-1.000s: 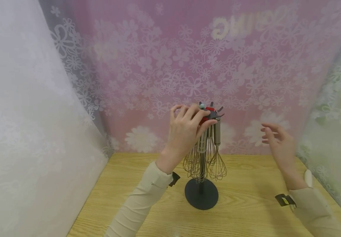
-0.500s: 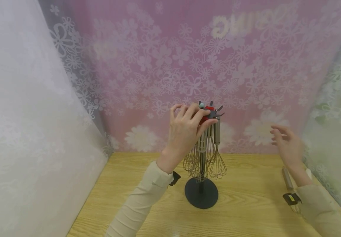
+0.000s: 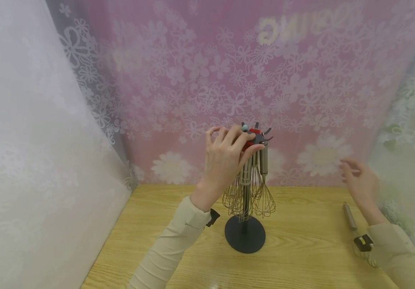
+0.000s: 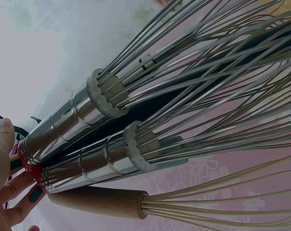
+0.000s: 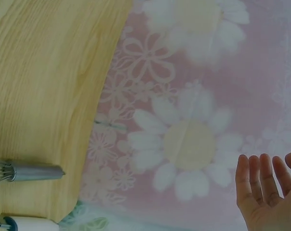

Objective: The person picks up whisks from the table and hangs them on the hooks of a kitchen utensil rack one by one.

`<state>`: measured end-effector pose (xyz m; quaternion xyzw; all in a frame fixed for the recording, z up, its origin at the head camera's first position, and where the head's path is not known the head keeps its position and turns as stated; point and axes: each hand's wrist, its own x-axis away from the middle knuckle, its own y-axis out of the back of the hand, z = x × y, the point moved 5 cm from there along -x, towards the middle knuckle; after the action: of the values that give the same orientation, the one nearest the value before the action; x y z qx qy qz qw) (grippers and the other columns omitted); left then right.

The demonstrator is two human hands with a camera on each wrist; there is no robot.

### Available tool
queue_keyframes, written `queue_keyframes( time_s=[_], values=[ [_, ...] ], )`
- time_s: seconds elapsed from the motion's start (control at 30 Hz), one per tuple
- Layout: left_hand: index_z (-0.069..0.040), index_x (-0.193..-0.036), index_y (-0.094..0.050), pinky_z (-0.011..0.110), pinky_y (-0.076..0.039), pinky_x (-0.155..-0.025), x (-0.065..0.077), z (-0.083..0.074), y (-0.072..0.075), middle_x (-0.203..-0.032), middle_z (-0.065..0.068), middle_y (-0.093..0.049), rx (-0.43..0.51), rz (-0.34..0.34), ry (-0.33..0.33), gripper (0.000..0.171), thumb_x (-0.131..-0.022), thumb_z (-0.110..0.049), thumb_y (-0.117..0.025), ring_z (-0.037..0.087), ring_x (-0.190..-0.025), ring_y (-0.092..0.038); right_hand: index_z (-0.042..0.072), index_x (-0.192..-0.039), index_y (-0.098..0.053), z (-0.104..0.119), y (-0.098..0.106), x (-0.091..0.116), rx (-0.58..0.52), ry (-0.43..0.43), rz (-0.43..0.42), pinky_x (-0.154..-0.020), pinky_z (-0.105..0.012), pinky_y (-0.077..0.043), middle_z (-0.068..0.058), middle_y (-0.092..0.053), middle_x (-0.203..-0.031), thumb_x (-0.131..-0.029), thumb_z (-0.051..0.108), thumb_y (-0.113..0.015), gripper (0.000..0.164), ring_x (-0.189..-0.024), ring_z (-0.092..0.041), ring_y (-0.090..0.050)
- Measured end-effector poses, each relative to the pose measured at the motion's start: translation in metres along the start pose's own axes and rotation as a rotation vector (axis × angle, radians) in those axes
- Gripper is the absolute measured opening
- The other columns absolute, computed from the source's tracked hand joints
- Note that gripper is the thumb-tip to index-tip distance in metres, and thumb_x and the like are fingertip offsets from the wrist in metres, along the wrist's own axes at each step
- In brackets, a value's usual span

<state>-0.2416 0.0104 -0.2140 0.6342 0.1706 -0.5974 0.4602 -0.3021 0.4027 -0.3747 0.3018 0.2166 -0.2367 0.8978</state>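
My left hand (image 3: 221,158) grips the top of a black whisk stand (image 3: 245,237), fingers bent over the hub beside its upturned hooks. Several whisks hang from it, among them a steel-handled whisk (image 3: 264,160) on the right side. In the left wrist view, two shiny steel whisks (image 4: 99,166) with red ends hang close to my fingers. Beside them is a wooden-handled whisk (image 4: 104,201) with cream wires. My right hand (image 3: 362,186) is raised in the air at the right, fingers relaxed and holding nothing.
A steel-handled whisk (image 3: 350,218) lies on the wooden table (image 3: 178,257) below the right hand, its wires partly behind the wrist camera. The right wrist view shows a white handle (image 5: 34,224) near the table edge. Flowered curtains (image 3: 207,88) enclose the back and sides.
My right hand has moved to the right and slightly down, uncovering the steel-handled whisk on the table. My left hand keeps its grip on the stand's top.
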Motion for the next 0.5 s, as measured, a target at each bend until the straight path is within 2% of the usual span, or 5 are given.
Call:
queue_keyframes(
  time_s=[0.23,0.3,0.37,0.43,0.5],
  values=[
    [-0.023,-0.101,-0.076,0.044,-0.039,-0.105,0.000,0.000,0.000,-0.098,-0.005,-0.067,-0.009,-0.008,0.002,0.032,-0.092,-0.052,-0.068,0.015,-0.088,-0.062,-0.009,-0.128,-0.059,-0.026,0.001,-0.001,0.027,-0.030,0.051,-0.052,-0.010,-0.049,0.038,-0.050,-0.085,-0.104,0.022,-0.055,0.039,-0.062,0.018,-0.053],
    [-0.023,-0.101,-0.076,0.045,-0.039,-0.105,0.000,0.000,0.000,-0.098,-0.005,-0.067,-0.013,-0.009,0.003,0.032,-0.092,-0.052,-0.067,0.015,-0.089,-0.062,-0.008,-0.129,-0.058,-0.033,0.001,-0.001,0.056,-0.029,0.072,-0.050,-0.012,-0.049,0.022,-0.061,-0.087,-0.104,0.022,-0.054,0.039,-0.062,0.017,-0.053],
    [-0.023,-0.101,-0.076,0.045,-0.038,-0.105,0.000,0.000,0.000,-0.099,-0.005,-0.067,-0.016,-0.010,0.005,0.032,-0.092,-0.053,-0.067,0.015,-0.089,-0.063,-0.008,-0.130,-0.058,-0.041,0.002,-0.001,0.098,-0.023,0.086,-0.049,-0.014,-0.049,-0.002,-0.069,-0.092,-0.105,0.022,-0.052,0.039,-0.062,0.018,-0.051],
    [-0.023,-0.101,-0.076,0.045,-0.038,-0.105,0.000,0.000,0.000,-0.099,-0.005,-0.067,-0.017,-0.012,0.008,0.032,-0.092,-0.053,-0.067,0.015,-0.089,-0.063,-0.008,-0.131,-0.058,-0.048,0.002,0.000,0.132,-0.025,0.104,-0.048,-0.016,-0.049,-0.026,-0.067,-0.104,-0.105,0.021,-0.051,0.040,-0.062,0.019,-0.049],
    [-0.023,-0.101,-0.076,0.046,-0.038,-0.105,0.000,0.000,0.000,-0.099,-0.005,-0.067,-0.019,-0.013,0.010,0.033,-0.092,-0.053,-0.067,0.015,-0.090,-0.063,-0.008,-0.131,-0.058,-0.055,0.002,0.000,0.164,-0.029,0.118,-0.047,-0.016,-0.048,-0.036,-0.062,-0.114,-0.106,0.021,-0.051,0.039,-0.064,0.020,-0.046]
  ],
)
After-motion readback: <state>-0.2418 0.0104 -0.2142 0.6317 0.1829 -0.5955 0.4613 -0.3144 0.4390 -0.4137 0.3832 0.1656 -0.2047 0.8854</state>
